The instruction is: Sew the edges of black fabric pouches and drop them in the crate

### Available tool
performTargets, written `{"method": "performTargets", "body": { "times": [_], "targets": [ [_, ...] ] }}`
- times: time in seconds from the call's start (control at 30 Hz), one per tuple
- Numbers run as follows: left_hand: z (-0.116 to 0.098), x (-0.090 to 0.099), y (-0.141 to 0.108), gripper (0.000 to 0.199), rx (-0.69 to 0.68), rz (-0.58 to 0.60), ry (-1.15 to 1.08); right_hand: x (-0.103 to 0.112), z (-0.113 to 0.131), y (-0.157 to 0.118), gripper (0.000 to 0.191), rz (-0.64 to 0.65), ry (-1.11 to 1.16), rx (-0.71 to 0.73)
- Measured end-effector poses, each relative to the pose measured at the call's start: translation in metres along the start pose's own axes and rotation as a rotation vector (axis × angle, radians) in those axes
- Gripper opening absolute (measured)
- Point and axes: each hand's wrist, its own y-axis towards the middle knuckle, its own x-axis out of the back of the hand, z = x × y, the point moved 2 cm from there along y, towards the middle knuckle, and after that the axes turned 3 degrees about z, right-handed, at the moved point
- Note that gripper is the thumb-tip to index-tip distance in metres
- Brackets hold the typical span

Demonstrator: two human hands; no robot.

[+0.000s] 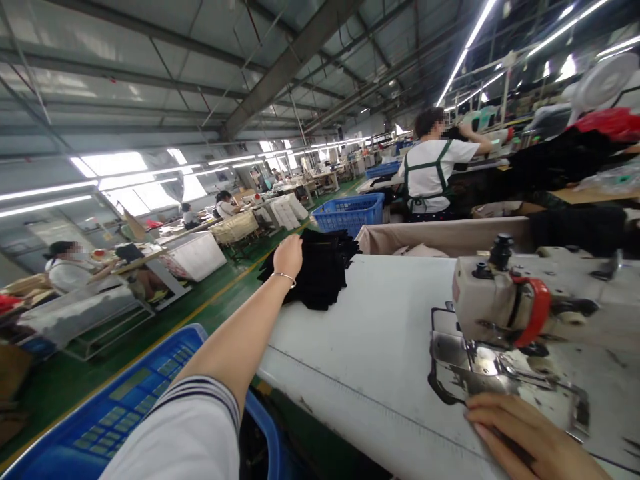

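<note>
Black cloth pieces [324, 275] lie heaped at the counter's [365, 333] far left corner, likely soft, light and floppy, best pinched several layers deep. The left hand [289, 256] touches them, its grip hidden; the right hand [523, 427], released, rests by the sewing machine [474, 300].

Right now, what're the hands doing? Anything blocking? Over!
Left hand on stacked black fabric. Right hand beside white metal sewing machine. Blue plastic basket under left forearm; no visible blockage.
</note>
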Motion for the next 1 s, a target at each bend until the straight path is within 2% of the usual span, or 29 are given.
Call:
{"method": "performTargets", "body": {
  "times": [0.1, 0.17, 0.2, 0.23, 0.3, 0.33, 0.37, 0.43, 0.5, 0.6, 0.7, 0.77, 0.83, 0.9, 1.0],
  "targets": [
    [-0.029, 0.052, -0.004, 0.032, -0.041, -0.087, -0.021, 0.010, 0.012, 0.008, 0.020, 0.009, 0.085, -0.059],
    [-0.059, 0.079, -0.030, 0.034, -0.112, -0.078, -0.057, 0.018, 0.017, 0.013, 0.021, 0.038, 0.148, -0.100],
    [-0.075, 0.088, -0.050, 0.034, -0.179, -0.034, -0.091, 0.022, 0.019, 0.015, 0.022, 0.066, 0.182, -0.117],
    [-0.093, 0.092, -0.074, 0.033, -0.308, 0.080, -0.191, 0.025, 0.022, 0.017, 0.023, 0.097, 0.213, -0.133],
    [-0.125, 0.082, -0.130, 0.034, -0.589, 0.441, -0.383, 0.030, 0.027, 0.019, 0.025, 0.161, 0.246, -0.147],
    [-0.136, 0.071, -0.157, 0.032, -0.639, 0.560, -0.406, 0.031, 0.031, 0.019, 0.027, 0.180, 0.237, -0.150],
    [-0.142, 0.057, -0.182, 0.035, -0.600, 0.576, -0.391, 0.030, 0.036, 0.018, 0.028, 0.188, 0.206, -0.156],
    [-0.147, 0.023, -0.220, 0.055, -0.490, 0.559, -0.331, 0.024, 0.048, 0.013, 0.031, 0.165, 0.098, -0.171],
    [-0.147, -0.006, -0.241, 0.062, -0.402, 0.552, -0.357, 0.016, 0.063, 0.005, 0.039, 0.133, -0.015, -0.175],
    [-0.145, -0.025, -0.242, 0.054, -0.259, 0.518, -0.494, 0.005, 0.082, -0.004, 0.046, 0.105, -0.096, -0.165],
    [-0.154, -0.018, -0.228, 0.032, -0.201, 0.508, -0.573, 0.003, 0.090, -0.006, 0.039, 0.073, -0.052, -0.194],
    [-0.164, -0.006, -0.222, 0.012, -0.219, 0.542, -0.620, 0.008, 0.090, -0.003, 0.028, 0.063, 0.030, -0.228],
    [-0.172, 0.011, -0.220, 0.004, -0.241, 0.591, -0.677, 0.018, 0.090, 0.000, 0.013, 0.067, 0.103, -0.255],
    [-0.177, 0.031, -0.221, 0.009, -0.233, 0.656, -0.789, 0.034, 0.093, 0.002, 0.011, 0.048, 0.149, -0.273],
    [-0.181, 0.063, -0.222, 0.026, -0.107, 0.780, -1.175, 0.068, 0.102, 0.001, 0.013, -0.075, 0.177, -0.272]
  ]
}}
